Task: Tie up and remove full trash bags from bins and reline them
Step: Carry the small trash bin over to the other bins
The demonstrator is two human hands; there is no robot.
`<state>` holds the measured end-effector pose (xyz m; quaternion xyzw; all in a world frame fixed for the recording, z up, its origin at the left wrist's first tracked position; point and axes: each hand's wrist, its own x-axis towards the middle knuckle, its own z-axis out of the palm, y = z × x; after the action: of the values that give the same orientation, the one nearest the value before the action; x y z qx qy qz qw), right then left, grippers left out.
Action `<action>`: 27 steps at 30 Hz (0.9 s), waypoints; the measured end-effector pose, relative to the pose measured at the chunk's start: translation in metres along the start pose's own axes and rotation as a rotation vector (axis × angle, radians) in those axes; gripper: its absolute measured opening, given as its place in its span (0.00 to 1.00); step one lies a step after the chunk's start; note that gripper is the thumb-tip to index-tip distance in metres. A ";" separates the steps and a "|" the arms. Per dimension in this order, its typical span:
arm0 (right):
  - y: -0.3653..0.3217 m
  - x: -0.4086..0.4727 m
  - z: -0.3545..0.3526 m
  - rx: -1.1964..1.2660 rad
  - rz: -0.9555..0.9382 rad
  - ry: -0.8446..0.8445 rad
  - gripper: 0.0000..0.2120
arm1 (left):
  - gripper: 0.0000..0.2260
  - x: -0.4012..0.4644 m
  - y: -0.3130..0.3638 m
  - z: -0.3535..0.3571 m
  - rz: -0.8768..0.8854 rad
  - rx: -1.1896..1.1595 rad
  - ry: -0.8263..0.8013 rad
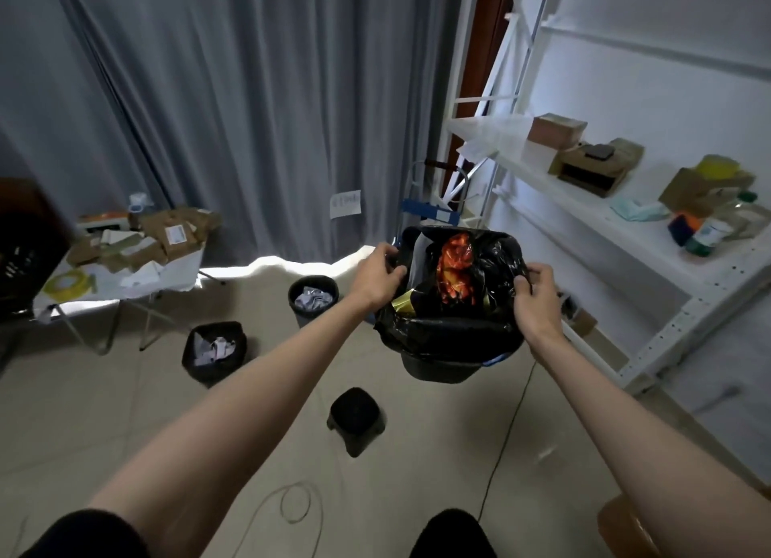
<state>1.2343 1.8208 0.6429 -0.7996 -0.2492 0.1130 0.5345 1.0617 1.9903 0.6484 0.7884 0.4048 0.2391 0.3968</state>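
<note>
- L hand (pixel 377 276): fingers curled over the bag (pixel 496 265) rim at the bin's 9 o'clock side, thumb on top, pinching black film.
- R hand (pixel 536 294): fingers clenched on a bunch of film at the bin's 3 o'clock side, thumb tucked in.
- Both grips sit on opposite edges of the bag mouth; looks like gathering the rim, no knot yet.
- Bag: thin glossy black plastic, crinkled, mouth open, collar folded down over the rim at 6 o'clock. Likely slippery and easy to tear if yanked.
- Contents: orange-red wrapper (pixel 454 269) on top mid, gold scrap (pixel 404 307) at 7 o'clock, pale paper at 10 o'clock. Full near the top.
- Bin (pixel 438 370): dark, centre-right of view, tilted toward the camera; can't tell if it's lifted or resting on sth.
- Progress, my read: early. Bag 1 not tied, not out, no new liner in sight.
- Left to do: tie, lift out, reline, then the others.
- Other bins on floor: one w/ crumpled paper (pixel 313 297) at 9 o'clock of the held bin, another (pixel 214 349) at 8 o'clock, both apart from it and untouched.
- Small dark stool-like thing (pixel 354 415) at 7 o'clock, nearer me; can't tell what it is.
- Beyond: table w/ cardboard (pixel 125 274) far left, white shelf (pixel 605 224) right, grey curtain behind.
</note>
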 end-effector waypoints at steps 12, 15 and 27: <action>0.022 0.258 0.093 -0.113 -0.021 -0.314 0.10 | 0.11 0.201 -0.028 0.056 -0.213 -0.029 0.142; 0.011 0.303 0.121 -0.134 -0.067 -0.380 0.12 | 0.09 0.239 -0.037 0.053 -0.262 -0.054 0.202; -0.010 0.467 0.283 -0.237 -0.182 -0.640 0.11 | 0.09 0.402 -0.112 0.026 -0.408 -0.094 0.363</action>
<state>1.5024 2.2924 0.5786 -0.7547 -0.4857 0.2801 0.3408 1.2537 2.3520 0.5645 0.6154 0.6082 0.3100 0.3941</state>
